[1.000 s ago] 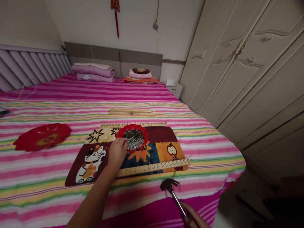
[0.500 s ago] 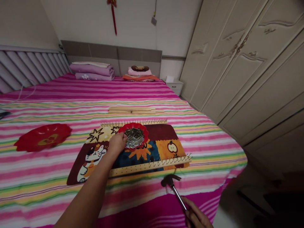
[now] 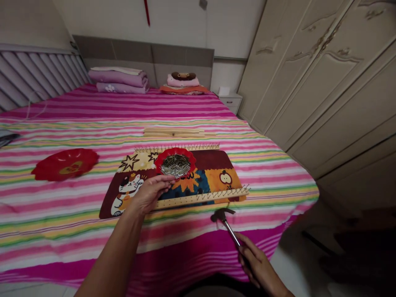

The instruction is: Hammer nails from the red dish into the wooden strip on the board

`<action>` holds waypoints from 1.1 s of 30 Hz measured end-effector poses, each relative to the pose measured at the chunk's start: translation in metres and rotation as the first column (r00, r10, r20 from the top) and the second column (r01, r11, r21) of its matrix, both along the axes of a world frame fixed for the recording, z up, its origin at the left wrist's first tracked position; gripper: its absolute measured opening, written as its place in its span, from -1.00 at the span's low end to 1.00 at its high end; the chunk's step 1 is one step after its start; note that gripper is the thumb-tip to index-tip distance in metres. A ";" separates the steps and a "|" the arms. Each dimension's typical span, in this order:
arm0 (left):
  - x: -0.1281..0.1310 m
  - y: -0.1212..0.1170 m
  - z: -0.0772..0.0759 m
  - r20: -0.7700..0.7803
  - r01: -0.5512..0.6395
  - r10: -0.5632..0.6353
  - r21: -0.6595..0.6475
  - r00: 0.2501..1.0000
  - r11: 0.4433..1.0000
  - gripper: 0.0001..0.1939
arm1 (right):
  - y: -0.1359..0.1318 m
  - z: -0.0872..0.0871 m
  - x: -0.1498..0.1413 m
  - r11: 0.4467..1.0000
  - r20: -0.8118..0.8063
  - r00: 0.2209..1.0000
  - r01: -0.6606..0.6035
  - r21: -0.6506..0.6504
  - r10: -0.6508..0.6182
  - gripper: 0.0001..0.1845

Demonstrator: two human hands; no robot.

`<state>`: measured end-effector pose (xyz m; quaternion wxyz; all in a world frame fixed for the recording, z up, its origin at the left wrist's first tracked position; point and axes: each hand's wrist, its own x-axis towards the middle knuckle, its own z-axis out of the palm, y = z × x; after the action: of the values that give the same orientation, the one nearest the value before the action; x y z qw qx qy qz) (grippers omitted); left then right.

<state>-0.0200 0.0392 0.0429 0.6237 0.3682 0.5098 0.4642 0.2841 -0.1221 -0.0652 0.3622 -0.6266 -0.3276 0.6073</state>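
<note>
My left hand hovers over a patterned mat on the bed, its fingers pinched together just in front of a red dish of nails. Whatever they pinch is too small to make out. A wooden strip studded with nails lies along the mat's near edge, to the right of this hand. A second nailed strip runs along the far edge. My right hand grips the handle of a hammer, whose head rests on the bedspread near the bed's front edge.
An empty red dish sits at the left on the striped bedspread. Loose wooden strips lie beyond the mat. Folded bedding and a pillow stack are at the headboard. A wardrobe stands on the right.
My left hand has drawn back from the dish of nails toward me, with its fingers pinched. The view has tilted down and my right hand shows more fully on the hammer.
</note>
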 end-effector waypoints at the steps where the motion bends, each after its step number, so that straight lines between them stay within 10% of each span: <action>1: 0.002 -0.003 -0.002 -0.005 0.015 -0.015 -0.005 1.000 1.000 -0.65 | 0.000 0.001 0.000 1.000 0.007 1.000 0.001 0.007 -0.001 -0.44; 14: 0.046 -0.011 -0.044 -0.308 0.051 -0.018 0.101 0.951 0.994 -0.72 | 0.001 0.004 0.002 0.999 0.025 0.999 -0.047 0.007 0.047 -0.51; 33: 0.055 -0.013 -0.061 -0.654 0.182 0.054 0.287 0.755 0.940 -0.83 | -0.006 0.007 -0.002 0.998 0.050 0.998 -0.031 0.058 0.028 -0.45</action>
<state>0.0346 0.0264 -0.0178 0.3509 0.6241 0.5958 0.3640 0.2822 -0.1279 -0.0578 0.3633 -0.6257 -0.3633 0.5870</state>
